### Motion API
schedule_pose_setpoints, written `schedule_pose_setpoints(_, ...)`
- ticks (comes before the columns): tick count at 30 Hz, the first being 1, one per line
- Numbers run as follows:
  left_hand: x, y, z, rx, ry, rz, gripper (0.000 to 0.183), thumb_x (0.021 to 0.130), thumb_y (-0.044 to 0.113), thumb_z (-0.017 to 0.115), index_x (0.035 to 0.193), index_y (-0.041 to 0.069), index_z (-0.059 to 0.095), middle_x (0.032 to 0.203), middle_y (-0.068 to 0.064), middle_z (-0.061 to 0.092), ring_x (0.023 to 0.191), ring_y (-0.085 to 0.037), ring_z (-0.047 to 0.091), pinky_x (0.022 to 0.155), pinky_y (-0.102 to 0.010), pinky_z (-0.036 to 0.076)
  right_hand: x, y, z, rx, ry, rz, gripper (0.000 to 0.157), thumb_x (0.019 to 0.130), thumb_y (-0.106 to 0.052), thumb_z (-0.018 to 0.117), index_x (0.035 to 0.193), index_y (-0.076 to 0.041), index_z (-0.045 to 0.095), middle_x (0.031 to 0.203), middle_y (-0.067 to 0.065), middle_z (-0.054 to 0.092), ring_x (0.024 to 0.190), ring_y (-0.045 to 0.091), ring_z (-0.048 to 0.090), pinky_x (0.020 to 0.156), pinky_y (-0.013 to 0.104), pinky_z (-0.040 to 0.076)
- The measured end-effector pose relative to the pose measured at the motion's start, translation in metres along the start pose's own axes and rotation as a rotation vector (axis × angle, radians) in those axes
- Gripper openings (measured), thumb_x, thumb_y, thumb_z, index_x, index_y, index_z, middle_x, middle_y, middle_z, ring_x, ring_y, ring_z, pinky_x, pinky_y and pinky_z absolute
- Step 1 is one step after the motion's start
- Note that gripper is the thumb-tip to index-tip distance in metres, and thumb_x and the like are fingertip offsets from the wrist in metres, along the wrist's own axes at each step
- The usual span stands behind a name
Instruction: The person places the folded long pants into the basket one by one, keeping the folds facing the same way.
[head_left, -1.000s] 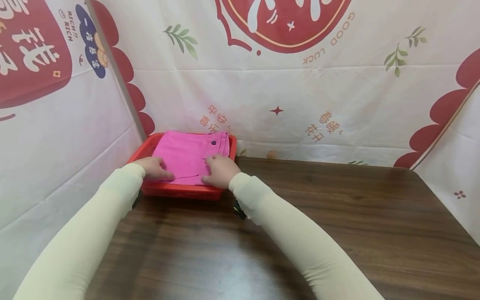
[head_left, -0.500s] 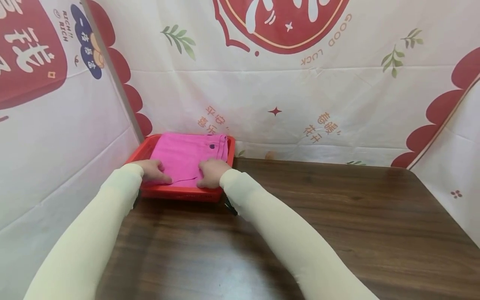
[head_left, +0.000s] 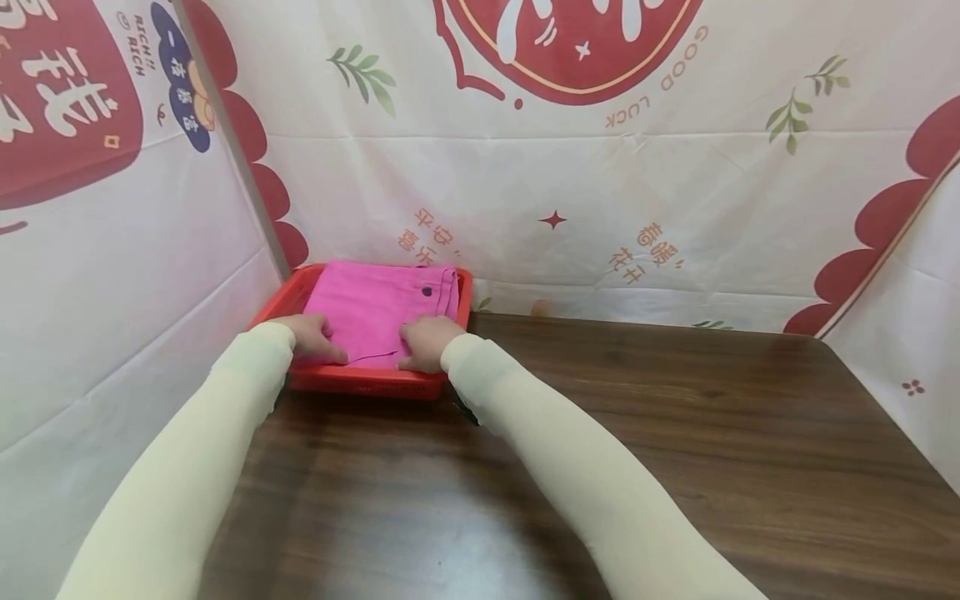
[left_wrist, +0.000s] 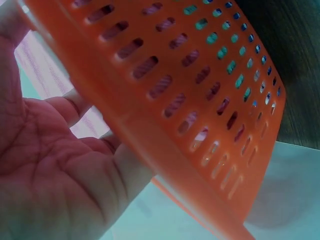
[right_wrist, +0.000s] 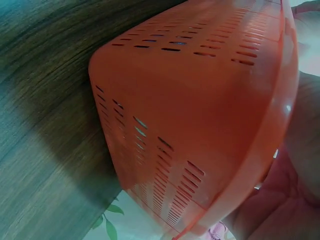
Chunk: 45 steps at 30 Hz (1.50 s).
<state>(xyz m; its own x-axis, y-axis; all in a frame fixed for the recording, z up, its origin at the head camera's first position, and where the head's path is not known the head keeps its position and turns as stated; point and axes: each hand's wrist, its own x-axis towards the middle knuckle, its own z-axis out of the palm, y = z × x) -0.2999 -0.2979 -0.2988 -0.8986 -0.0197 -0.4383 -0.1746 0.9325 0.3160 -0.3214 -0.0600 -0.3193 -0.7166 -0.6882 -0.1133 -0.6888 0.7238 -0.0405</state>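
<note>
A dark wooden table [head_left: 600, 467] fills the foreground, walled on three sides by a printed cloth backdrop [head_left: 600, 192] of red seals and green sprigs. Against that backdrop, at the table's far left corner, sits a red slotted plastic basket [head_left: 360, 382], its perforated side wall looming large in both wrist views [left_wrist: 200, 85] [right_wrist: 200, 100].

Inside the basket, nearly filling it, lies a folded pink garment [head_left: 371, 304] with a small dark button [head_left: 427, 291] near its right edge. The cloth looks soft and light, likely to sag or unfold if lifted by one corner; the basket looks stiff and light, and its near rim seems the firmer place to take hold.

Both arms, in pale cream sleeves [head_left: 570, 467], reach forward from the table's near edge to the basket. The left hand [head_left: 311, 337] rests at the basket's near left corner, fingers laid loosely on the pink cloth; the left wrist view shows the palm [left_wrist: 55, 170] spread beside the rim, fingers extended rather than curled. The right hand [head_left: 426, 342] rests on the garment's near right part, fingers bent downward onto the fabric; whether they pinch it cannot be told.
</note>
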Motion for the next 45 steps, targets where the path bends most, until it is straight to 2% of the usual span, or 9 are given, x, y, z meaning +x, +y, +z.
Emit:
schedule_pose_setpoints(9,0.006,0.006,0.0,0.003,0.008,0.016,0.072,0.079,0.05,0.078,0.123,0.003,0.046,0.114,-0.019,0.054,0.109,-0.035,0.048,0.086,-0.048,0.049,0.001,0.007,0.001,-0.047,0.0,0.009,0.043,0.095,-0.047,0.061,0.121,-0.013,0.063,0.1,0.002,0.067,0.095,0.018,0.062,0.094,0.037,0.049)
schedule_pose_setpoints(14,0.006,0.007,-0.002,0.03,0.008,0.024,0.071,0.08,0.051,0.076,0.123,0.003,0.047,0.113,-0.018,0.054,0.108,-0.035,0.048,0.084,-0.047,0.049,0.001,0.008,0.002,-0.064,0.003,0.009,0.043,0.096,-0.048,0.06,0.119,-0.013,0.063,0.105,0.003,0.068,0.101,0.02,0.062,0.096,0.038,0.048)
schedule_pose_setpoints(19,0.007,0.022,-0.009,0.1,-0.011,0.024,0.077,0.085,0.05,0.07,0.135,-0.004,0.047,0.13,-0.025,0.051,0.119,-0.039,0.046,0.098,-0.054,0.044,0.0,0.007,0.003,-0.068,-0.007,0.01,0.042,0.097,-0.048,0.059,0.119,-0.012,0.063,0.104,0.004,0.068,0.099,0.02,0.062,0.094,0.038,0.05)
schedule_pose_setpoints(22,0.013,0.037,-0.016,0.109,0.031,0.058,0.079,0.09,0.046,0.066,0.141,-0.009,0.041,0.14,-0.028,0.045,0.128,-0.042,0.042,0.106,-0.056,0.037,0.0,0.006,0.003,-0.066,-0.014,0.007,0.046,0.097,-0.048,0.059,0.125,-0.012,0.062,0.111,0.005,0.069,0.105,0.021,0.063,0.096,0.039,0.049)
schedule_pose_setpoints(27,0.036,0.052,-0.024,0.016,0.135,0.101,0.084,0.088,0.036,0.072,0.15,-0.003,0.031,0.145,-0.026,0.042,0.134,-0.043,0.038,0.107,-0.059,0.035,0.0,0.005,0.002,-0.07,-0.017,0.015,0.052,0.097,-0.049,0.058,0.134,-0.014,0.059,0.122,0.005,0.067,0.114,0.021,0.062,0.1,0.04,0.047)
schedule_pose_setpoints(30,0.051,0.049,-0.023,0.046,0.121,0.114,0.095,0.084,0.037,0.078,0.155,0.001,0.025,0.15,-0.026,0.036,0.138,-0.043,0.032,0.109,-0.06,0.032,0.0,0.005,0.003,-0.077,-0.018,0.018,0.053,0.097,-0.05,0.058,0.136,-0.014,0.058,0.123,0.005,0.067,0.115,0.021,0.061,0.101,0.04,0.046)
schedule_pose_setpoints(35,0.063,0.042,-0.015,0.104,0.053,0.037,0.108,0.077,0.045,0.082,0.158,0.01,0.02,0.159,-0.027,0.017,0.143,-0.045,0.017,0.109,-0.066,0.027,0.001,0.006,0.004,-0.083,-0.018,0.008,0.053,0.097,-0.049,0.058,0.136,-0.014,0.059,0.118,0.004,0.068,0.11,0.02,0.063,0.099,0.04,0.048)
schedule_pose_setpoints(37,0.065,0.04,-0.013,0.104,0.059,0.017,0.109,0.075,0.045,0.083,0.158,0.011,0.021,0.159,-0.026,0.016,0.144,-0.045,0.016,0.108,-0.068,0.026,0.002,0.005,0.004,-0.086,-0.015,0.005,0.052,0.096,-0.049,0.059,0.136,-0.014,0.059,0.118,0.004,0.069,0.109,0.02,0.063,0.099,0.039,0.048)
schedule_pose_setpoints(45,0.074,0.031,-0.006,0.118,0.074,0.022,0.111,0.074,0.046,0.084,0.158,0.012,0.021,0.156,-0.023,0.026,0.14,-0.042,0.027,0.108,-0.065,0.029,-0.001,0.001,0.006,-0.075,-0.009,0.001,0.053,0.097,-0.049,0.059,0.137,-0.015,0.059,0.119,0.004,0.068,0.109,0.02,0.064,0.096,0.039,0.05)
